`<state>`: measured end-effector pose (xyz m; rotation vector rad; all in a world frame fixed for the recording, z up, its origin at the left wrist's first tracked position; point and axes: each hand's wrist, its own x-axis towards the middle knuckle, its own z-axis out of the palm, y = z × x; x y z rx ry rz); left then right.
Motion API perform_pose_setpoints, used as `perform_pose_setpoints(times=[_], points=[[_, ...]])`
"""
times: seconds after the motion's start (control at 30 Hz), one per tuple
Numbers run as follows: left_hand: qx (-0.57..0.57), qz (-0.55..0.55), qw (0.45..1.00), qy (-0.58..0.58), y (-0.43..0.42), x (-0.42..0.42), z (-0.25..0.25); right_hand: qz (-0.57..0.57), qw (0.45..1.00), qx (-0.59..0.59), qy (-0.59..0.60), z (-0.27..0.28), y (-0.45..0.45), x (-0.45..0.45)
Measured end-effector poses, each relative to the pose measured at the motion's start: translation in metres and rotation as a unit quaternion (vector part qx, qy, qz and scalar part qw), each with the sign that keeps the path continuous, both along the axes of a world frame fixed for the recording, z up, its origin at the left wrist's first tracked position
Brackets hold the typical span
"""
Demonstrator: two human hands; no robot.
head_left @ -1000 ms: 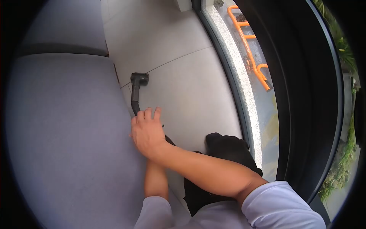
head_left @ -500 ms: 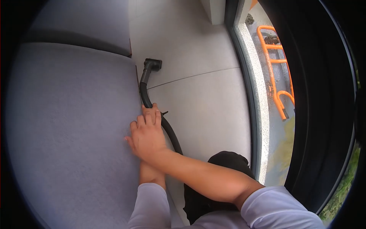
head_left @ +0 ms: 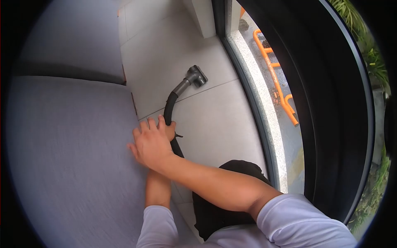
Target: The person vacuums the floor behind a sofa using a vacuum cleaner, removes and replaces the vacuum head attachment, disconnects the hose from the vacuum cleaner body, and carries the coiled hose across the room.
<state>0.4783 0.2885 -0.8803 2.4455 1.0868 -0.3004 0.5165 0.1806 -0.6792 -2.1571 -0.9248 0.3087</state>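
Black hose (head_left: 169,109) gripped beside the grey seat (head_left: 74,149)

The hose is held in the left hand (head_left: 170,131), just off the long edge of the grey seat. The fingers of that hand are closed around the hose, though most of them are hidden. The left wrist is covered by the right hand (head_left: 151,142), which is laid back upward over the seat's edge with its fingers parted and loosely bent; it appears to be rested on the left hand or wrist, though the contact is hidden from above. Nothing is seen gripped by the right hand.

The hose is ended by a grey nozzle (head_left: 197,77), angled away from the seat over the tiled floor (head_left: 215,120). A small dark lever (head_left: 178,135) is seen projecting from beside the left hand, on the side away from the seat. The lower hose is hidden behind the right forearm.

A knee in black trousers (head_left: 242,167) is placed across the floor from the seat. Farther from the seat, the floor is bordered by a dark window frame (head_left: 248,101) and a speckled sill (head_left: 262,103). Beyond them, still farther from the seat, an orange tubular frame (head_left: 273,72) is seen outside.
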Motion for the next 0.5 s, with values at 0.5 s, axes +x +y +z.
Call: perform_pose_setpoints(times=[0.5], points=[[-0.052,0.049,0.992,-0.109,-0.061,0.176,-0.031,-0.100,0.992,-0.067,-0.027,-0.021,-0.043,0.056]])
